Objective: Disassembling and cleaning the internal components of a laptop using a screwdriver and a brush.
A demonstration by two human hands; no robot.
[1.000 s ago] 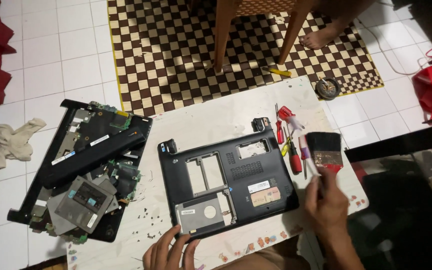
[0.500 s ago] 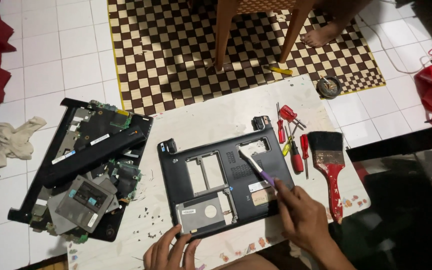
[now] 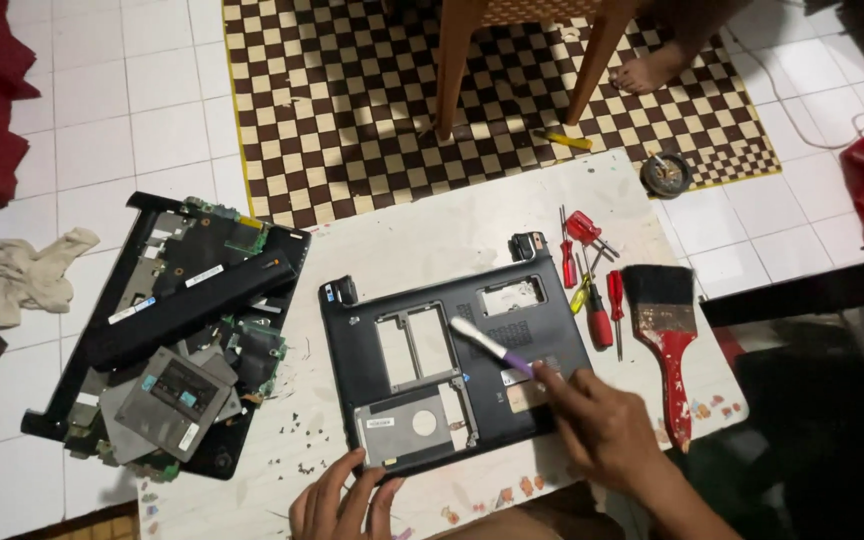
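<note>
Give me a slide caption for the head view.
Right hand holds a toothbrush over an opened laptop base that the left hand steadies.

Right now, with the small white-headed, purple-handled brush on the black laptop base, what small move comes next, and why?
Probably sweep the brush along the laptop base toward its open cut-outs: the right hand holds it bristle-end on the shell, while the left hand steadies the near edge.
</note>
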